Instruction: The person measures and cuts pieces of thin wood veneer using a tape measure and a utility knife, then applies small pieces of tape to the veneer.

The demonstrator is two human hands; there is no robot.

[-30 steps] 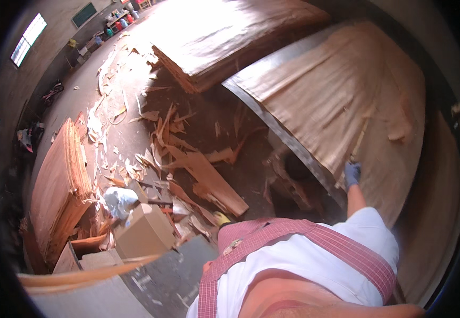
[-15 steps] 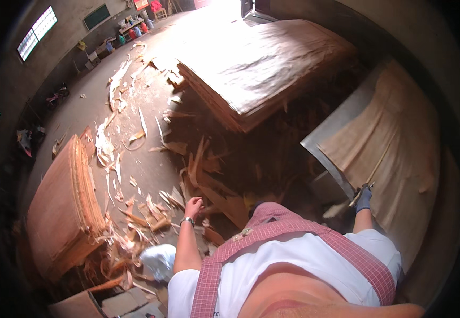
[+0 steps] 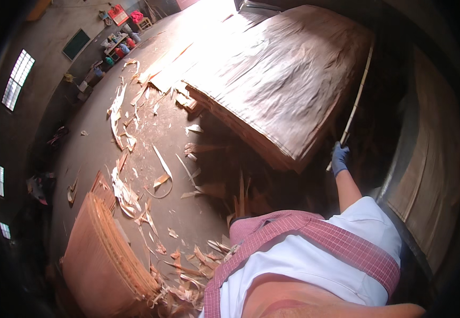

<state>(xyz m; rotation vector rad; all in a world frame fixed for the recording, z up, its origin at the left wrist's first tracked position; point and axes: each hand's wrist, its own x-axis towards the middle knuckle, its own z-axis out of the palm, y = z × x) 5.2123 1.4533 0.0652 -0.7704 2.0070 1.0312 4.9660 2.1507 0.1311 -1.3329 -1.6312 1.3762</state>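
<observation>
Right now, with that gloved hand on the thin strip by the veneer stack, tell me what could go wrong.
1. The right hand grips a long thin strip by its lower end; so slender a piece could bend or snap.
2. Veneer scraps litter the floor near the person, so a step could slip or trip.
3. The big veneer stack has wavy top sheets at its edge; the strip might catch and tear one.

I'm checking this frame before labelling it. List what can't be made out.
- Left hand: not in the head view, hidden below the torso.
- Right hand: blue-gloved on a thin strip; how tight the grip is, too small to tell.
- Veneer stack: far end washed out by glare.
</observation>
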